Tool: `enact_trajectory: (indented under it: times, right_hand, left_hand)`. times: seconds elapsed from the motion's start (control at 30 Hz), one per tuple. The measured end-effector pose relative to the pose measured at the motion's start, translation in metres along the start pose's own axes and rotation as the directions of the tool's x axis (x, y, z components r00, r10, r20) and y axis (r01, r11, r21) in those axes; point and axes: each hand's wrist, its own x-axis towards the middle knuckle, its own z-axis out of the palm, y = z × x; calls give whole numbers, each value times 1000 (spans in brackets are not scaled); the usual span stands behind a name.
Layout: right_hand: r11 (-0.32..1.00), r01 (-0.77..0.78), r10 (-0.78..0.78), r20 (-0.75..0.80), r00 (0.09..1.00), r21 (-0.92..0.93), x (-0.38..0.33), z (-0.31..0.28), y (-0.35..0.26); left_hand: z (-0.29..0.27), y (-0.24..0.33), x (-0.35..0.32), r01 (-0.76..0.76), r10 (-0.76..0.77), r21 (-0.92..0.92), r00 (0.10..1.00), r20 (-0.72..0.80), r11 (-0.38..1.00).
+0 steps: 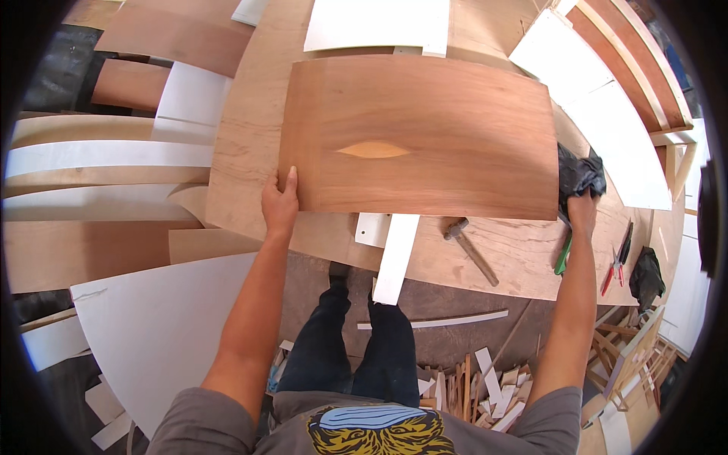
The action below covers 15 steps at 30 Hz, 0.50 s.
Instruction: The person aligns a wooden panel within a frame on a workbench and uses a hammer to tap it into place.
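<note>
Workshop floor of dark ground (455, 303), strewn near the person's feet with a heap of offcut wood strips (485, 390) and ringed at left by stacked white and brown boards (98, 159). Large pale plywood worktop (250, 136), spanning centre to far right, with white panels (607, 121) lying along its right edge and another white panel (379, 23) at its far side. Reddish-brown veneer plywood sheet (425, 136), rectangular, with a pale lens-shaped patch near its middle, lying flat on the worktop at centre. Big white board (159, 326), leaning or lying at near left below the worktop. Narrow white strip (396, 258), jutting from under the sheet's near edge over the worktop's near rim. Left hand (280, 201), at the sheet's near-left corner, thumb on top of the face and the fingers tucked under, gripping the edge. Right hand (582, 208), at the sheet's near-right corner, partly hidden behind the edge; whether it is closed on the sheet cannot be told. Black cloth (580, 174), crumpled, just beyond the right hand. Hammer (470, 250), wooden-handled, on the worktop near the sheet's near edge. Green-handled tool (563, 258) and red-handled pliers (616, 265), at near right on the worktop.
</note>
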Motion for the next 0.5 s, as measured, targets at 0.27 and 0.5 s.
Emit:
enact_trajectory:
  times: [0.27,0.5]
  right_hand:
    - [988,46,-57,-70,996,-150,-5,-14,17]
    - [792,389,-299,-258,919,469,43,57,71]
  left_hand:
    - [4,-5,-6,59,-61,-22,996,-67,998]
    - [-10,10,-8,363,-315,-331,930,192,871]
